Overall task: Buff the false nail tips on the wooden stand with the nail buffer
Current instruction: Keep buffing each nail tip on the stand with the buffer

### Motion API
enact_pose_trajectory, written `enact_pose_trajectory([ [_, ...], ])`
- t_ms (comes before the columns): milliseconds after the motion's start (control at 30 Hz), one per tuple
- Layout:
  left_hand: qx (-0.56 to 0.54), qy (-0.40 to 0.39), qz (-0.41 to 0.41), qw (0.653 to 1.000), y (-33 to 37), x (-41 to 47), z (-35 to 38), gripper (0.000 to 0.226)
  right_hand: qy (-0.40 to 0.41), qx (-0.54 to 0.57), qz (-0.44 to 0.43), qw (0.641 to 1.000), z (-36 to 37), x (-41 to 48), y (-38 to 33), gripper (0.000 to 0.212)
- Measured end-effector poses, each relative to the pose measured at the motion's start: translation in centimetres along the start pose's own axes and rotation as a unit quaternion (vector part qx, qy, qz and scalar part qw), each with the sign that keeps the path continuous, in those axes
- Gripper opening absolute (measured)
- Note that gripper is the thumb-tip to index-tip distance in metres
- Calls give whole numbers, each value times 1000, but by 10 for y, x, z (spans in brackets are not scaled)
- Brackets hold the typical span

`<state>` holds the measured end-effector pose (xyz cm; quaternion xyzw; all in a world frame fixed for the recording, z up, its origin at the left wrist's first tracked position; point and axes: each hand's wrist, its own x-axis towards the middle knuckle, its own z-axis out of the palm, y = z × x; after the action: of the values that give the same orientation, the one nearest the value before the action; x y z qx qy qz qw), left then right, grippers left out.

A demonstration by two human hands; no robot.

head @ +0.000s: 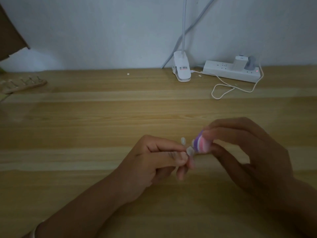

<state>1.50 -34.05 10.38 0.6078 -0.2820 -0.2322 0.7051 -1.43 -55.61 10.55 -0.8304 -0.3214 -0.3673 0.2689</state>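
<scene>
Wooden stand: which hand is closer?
Left. The left hand, pinching a nail tip, sits right of the wooden stand; the right hand, gripping the nail buffer, is farther right.

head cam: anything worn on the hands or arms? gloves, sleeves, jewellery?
No gloves or sleeves in view. The left hand has a thin pale bracelet at the wrist, by the frame's bottom edge. The right hand shows no ring or band, though the picture is dim.

I see a white clip lamp (pixel 181 70) at the wooden desk's (pixel 103 117) back edge, w/ a power strip (pixel 221 70) just beside it. A white cable (pixel 218 98) loops in front. Cardboard (pixel 8 31) sits top left.
</scene>
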Motion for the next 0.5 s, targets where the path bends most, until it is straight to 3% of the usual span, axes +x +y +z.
enact_pose_trajectory([
  [100, -30, -1, -10, 999, 0, 0, 1, 16, -21, 4, -64, 998, 4, -6, -11, 24],
  [267, -3, 11, -45, 999, 2, 2, -2, 20, 2, -26, -14, 1000, 4, -2, 5, 24],
  [433, -26, -6, -62, 998, 5, 1, 4, 16, -34, -12, -75, 997, 9, -9, -5, 25],
  [500, -40, -5, -84, 996, 6, 2, 2, 22, -36, -48, -42, 997, 7, -6, 6, 23],
])
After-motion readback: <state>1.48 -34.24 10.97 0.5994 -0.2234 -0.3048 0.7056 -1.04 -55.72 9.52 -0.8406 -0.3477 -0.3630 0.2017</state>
